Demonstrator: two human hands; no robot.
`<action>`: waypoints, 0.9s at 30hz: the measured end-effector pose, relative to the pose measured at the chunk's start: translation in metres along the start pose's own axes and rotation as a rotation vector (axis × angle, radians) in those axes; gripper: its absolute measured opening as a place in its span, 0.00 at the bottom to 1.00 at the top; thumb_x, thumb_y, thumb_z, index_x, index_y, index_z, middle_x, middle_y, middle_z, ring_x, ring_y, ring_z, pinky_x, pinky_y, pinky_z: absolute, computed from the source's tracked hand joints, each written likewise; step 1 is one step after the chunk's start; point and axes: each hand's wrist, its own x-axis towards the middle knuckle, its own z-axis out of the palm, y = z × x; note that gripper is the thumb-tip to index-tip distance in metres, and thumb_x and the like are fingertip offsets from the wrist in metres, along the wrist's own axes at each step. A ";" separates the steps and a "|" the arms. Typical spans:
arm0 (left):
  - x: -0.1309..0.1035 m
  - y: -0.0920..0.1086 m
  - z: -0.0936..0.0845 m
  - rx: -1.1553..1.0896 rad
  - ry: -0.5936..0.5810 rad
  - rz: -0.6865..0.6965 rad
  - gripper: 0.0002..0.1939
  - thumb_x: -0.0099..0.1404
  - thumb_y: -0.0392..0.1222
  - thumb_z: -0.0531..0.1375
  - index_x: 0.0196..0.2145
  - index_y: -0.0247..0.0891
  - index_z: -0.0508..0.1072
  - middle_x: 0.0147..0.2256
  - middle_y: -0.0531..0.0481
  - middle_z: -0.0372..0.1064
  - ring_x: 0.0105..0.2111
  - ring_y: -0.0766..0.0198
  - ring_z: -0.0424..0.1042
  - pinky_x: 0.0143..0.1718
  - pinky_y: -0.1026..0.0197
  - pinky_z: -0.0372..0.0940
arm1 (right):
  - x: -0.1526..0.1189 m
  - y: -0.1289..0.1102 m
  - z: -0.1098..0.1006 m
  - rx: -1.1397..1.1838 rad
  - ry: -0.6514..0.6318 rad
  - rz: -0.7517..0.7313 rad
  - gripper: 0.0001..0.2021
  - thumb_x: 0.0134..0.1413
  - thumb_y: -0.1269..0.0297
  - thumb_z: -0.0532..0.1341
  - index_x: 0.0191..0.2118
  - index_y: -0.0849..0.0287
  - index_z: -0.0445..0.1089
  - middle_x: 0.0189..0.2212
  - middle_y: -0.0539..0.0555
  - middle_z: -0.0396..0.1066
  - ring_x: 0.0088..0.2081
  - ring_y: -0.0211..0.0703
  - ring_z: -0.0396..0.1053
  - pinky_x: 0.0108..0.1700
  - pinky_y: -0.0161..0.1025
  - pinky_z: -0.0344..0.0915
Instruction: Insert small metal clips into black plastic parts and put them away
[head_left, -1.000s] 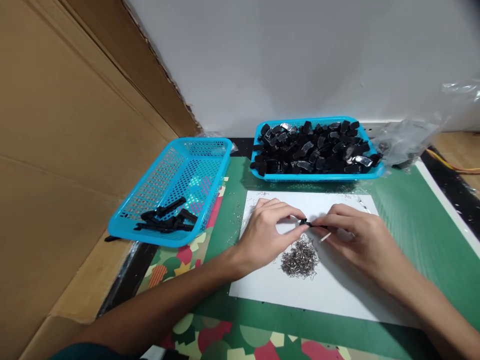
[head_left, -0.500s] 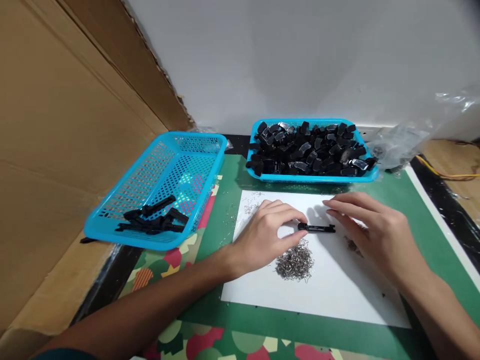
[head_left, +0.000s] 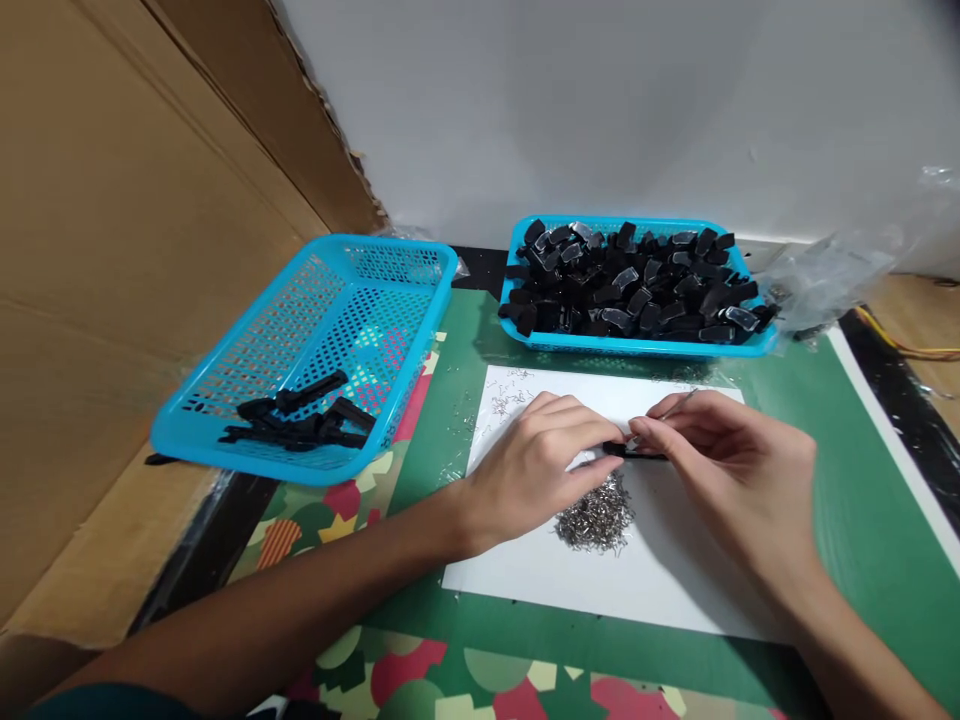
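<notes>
My left hand (head_left: pixel 544 465) pinches the left end of a slim black plastic part (head_left: pixel 646 457) just above the white paper (head_left: pixel 517 570). Closed over the same part from the right, my right hand (head_left: pixel 739 465) grips a thin metal tool (head_left: pixel 681 402) that looks like tweezers. The tool's tip is at the part, close to my left fingertips; whether it holds anything is too small to tell. Below the part lies a pile of small bent metal wire pieces (head_left: pixel 596 515). More loose wire pieces (head_left: pixel 510 400) are scattered at the paper's upper left.
At the back, a blue basket (head_left: pixel 645 346) is heaped with black plastic parts (head_left: pixel 622 290). Another blue basket (head_left: pixel 427 375) on the left contains several long black parts (head_left: pixel 300 430). Clear plastic bags (head_left: pixel 840 275) lie at the back right. Cardboard (head_left: pixel 150 200) stands along the left.
My right hand has moved left to the black part, its fingers now closed round the thin metal tool. My left hand keeps its pinch. The view has shifted slightly.
</notes>
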 end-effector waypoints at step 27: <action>-0.001 -0.001 0.000 0.060 -0.012 0.080 0.08 0.76 0.36 0.62 0.50 0.35 0.77 0.43 0.47 0.82 0.43 0.59 0.77 0.49 0.54 0.66 | -0.006 -0.007 0.006 -0.280 0.004 -0.191 0.08 0.64 0.65 0.69 0.32 0.56 0.74 0.25 0.47 0.77 0.24 0.36 0.73 0.31 0.33 0.75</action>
